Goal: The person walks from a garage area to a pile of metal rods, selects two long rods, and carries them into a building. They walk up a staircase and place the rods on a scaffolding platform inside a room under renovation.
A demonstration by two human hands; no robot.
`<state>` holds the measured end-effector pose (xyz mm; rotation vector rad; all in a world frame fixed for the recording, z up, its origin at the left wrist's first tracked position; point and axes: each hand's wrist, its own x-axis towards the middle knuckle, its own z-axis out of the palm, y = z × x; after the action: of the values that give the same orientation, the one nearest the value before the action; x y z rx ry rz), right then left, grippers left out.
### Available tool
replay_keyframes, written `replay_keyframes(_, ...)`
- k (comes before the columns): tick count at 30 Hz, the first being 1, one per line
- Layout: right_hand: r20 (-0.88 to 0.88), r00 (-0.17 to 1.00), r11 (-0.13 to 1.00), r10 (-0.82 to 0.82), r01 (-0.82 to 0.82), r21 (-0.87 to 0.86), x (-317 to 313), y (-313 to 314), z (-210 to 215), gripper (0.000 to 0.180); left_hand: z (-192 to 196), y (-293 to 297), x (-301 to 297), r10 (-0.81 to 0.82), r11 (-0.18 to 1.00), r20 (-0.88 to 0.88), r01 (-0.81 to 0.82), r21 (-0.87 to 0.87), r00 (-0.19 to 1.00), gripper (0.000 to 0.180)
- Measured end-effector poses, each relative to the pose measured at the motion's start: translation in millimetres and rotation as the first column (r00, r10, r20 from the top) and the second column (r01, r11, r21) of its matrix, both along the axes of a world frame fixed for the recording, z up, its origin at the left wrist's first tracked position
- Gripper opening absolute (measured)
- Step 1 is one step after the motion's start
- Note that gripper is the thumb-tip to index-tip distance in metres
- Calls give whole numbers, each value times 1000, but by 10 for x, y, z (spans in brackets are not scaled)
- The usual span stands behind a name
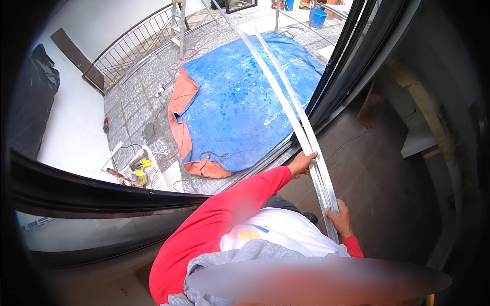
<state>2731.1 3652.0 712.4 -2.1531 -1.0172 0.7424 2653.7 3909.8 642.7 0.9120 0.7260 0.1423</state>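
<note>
Two long, thin silvery metal channels [274, 81] run side by side from in front of my body out through the doorway, over the blue tarp. They lie close together near me and spread slightly apart toward the far ends. My left hand [301, 164] is closed around them from the left side, at about the door threshold. Lower down, close to the near ends, my right hand [340, 219] grips the channels from the right, thumb on top. Red sleeves cover both arms. The nearest tips of the channels are partly hidden by my body.
A blue tarp [229, 102] with orange folded edges covers the patterned paving. Dark door frames [352, 66] stand close on the right of the channels. A stepladder [178, 30], a railing [135, 43], a blue bucket [318, 18], hand tools [137, 162] and a broom [365, 115] are around.
</note>
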Motion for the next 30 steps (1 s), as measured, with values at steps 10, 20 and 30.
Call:
replay_keyframes(10,-42,999,996,-20,24,84,701,2230,161,36,180,2358,737,14,999,23,-14,29,1000,47)
replay_keyframes(20,33,998,995,-58,55,78,701,5083,265,36,36,5205,980,-79,994,170,90,-58,982,50)
replay_keyframes(30,25,976,976,-215,214,33,698,6962,1163,37,788,7128,1402,-243,956,217,271,-108,945,46)
